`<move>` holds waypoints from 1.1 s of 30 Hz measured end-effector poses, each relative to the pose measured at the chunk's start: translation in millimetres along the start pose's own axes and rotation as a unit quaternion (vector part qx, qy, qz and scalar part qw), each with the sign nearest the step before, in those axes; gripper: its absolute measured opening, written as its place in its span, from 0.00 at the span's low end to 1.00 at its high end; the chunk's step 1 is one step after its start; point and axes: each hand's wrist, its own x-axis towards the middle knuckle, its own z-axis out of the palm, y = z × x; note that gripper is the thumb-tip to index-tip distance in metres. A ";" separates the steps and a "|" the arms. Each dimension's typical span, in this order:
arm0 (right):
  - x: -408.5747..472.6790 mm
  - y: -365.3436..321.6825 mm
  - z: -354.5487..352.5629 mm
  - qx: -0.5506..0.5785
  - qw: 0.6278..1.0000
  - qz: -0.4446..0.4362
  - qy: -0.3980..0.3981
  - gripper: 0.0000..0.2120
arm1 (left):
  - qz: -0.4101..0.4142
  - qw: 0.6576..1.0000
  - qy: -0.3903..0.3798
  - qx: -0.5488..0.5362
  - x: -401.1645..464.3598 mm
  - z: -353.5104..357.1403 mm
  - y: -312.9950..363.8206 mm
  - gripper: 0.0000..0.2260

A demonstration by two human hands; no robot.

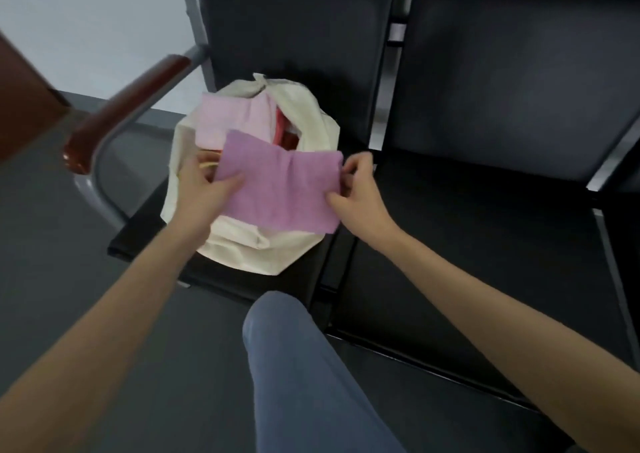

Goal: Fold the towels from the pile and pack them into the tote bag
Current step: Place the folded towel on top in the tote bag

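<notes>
A folded purple towel (280, 189) hangs over the mouth of a cream tote bag (311, 120) that stands on a black seat. My left hand (201, 189) grips the towel's left edge, thumb on top. My right hand (353, 189) pinches its right edge. Inside the bag lies a folded pale pink towel (228, 120), with red and orange cloth (284, 130) beside it and something yellow under my left hand.
The bag stands on the left seat (145, 238) of a row of black chairs. A brown-padded metal armrest (128, 106) runs at the left. The right seat (485, 238) is bare. My leg in blue trousers (304, 366) is below the seat edge.
</notes>
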 end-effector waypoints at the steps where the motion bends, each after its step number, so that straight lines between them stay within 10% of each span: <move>1: 11.9 -8.0 14.6 -0.007 0.999 -0.033 0.002 0.14 | 0.018 1.000 0.020 0.007 14.6 -12.8 3.0 0.18; 20: 123.4 4.4 110.3 -0.040 0.988 0.112 -0.097 0.17 | 0.064 0.953 0.046 0.293 140.5 -44.4 -77.5 0.21; 33: 31.4 16.8 -71.9 -0.333 0.940 0.028 -0.075 0.23 | 0.255 0.875 -0.048 0.408 42.2 40.9 5.7 0.23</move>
